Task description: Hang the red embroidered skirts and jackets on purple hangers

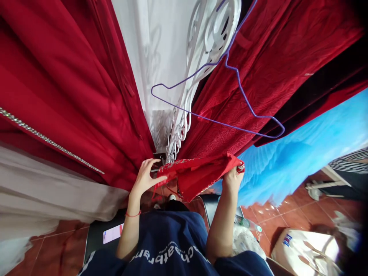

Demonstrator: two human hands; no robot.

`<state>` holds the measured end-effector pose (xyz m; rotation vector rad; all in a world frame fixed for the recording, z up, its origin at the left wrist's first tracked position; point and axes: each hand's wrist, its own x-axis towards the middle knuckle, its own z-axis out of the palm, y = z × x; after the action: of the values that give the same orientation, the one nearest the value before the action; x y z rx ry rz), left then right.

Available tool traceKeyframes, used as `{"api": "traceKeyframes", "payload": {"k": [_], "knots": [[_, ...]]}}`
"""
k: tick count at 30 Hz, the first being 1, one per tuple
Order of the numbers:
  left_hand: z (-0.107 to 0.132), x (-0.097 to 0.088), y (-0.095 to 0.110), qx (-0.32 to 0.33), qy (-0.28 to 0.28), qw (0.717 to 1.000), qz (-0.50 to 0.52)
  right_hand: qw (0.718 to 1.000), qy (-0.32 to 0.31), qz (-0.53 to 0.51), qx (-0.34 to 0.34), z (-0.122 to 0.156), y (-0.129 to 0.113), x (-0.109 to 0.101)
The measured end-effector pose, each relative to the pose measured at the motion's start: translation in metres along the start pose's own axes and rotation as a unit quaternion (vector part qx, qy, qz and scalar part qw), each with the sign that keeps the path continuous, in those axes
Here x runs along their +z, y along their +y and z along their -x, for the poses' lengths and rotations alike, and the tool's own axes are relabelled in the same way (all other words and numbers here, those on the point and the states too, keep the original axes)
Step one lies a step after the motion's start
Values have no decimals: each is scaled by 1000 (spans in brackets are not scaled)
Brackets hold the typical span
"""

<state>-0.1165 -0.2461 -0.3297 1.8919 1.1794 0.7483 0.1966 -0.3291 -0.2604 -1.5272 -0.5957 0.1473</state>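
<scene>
A red cloth garment (198,178) with patterned trim along its edges is stretched out in front of my body. My right hand (232,177) is closed around its right end, with a bit of patterned edge showing past the fingers. My left hand (148,175) is at the other end, thumb and fingers spread apart, close to the trimmed left edge; whether it touches the cloth I cannot tell. Above the garment hangs a bare purple wire hanger (211,122), with nothing on it.
White scrolled metalwork (198,57) rises ahead between dark red gowns (69,76) and red patterned dresses (247,76). Blue tulle (287,161) hangs to the right. A phone (113,234) lies at lower left. A bottle (248,223) and a white bag (307,249) are at lower right.
</scene>
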Motion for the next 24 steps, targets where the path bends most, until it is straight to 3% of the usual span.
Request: {"api": "traceKeyframes", "payload": {"k": [4,7,9,12,15,20,24], "knots": [[-25,39,-26,-152,-61,982,-99,1000,4,6,4,-2,4,-8],[-41,59,-34,-175,-55,979,-91,1000,4,1,10,-8,13,-16],[-51,61,-28,-170,-22,981,-88,999,23,-3,26,-14,21,-21],[-66,47,-2,-134,33,987,-84,995,74,-5,63,-30,33,-25],[-81,29,38,-76,56,993,-74,989,100,13,109,-49,38,-29],[-93,23,103,13,116,992,43,948,15,221,226,-77,39,-46],[-94,34,140,21,177,968,176,939,-62,211,262,-96,50,-52]]}}
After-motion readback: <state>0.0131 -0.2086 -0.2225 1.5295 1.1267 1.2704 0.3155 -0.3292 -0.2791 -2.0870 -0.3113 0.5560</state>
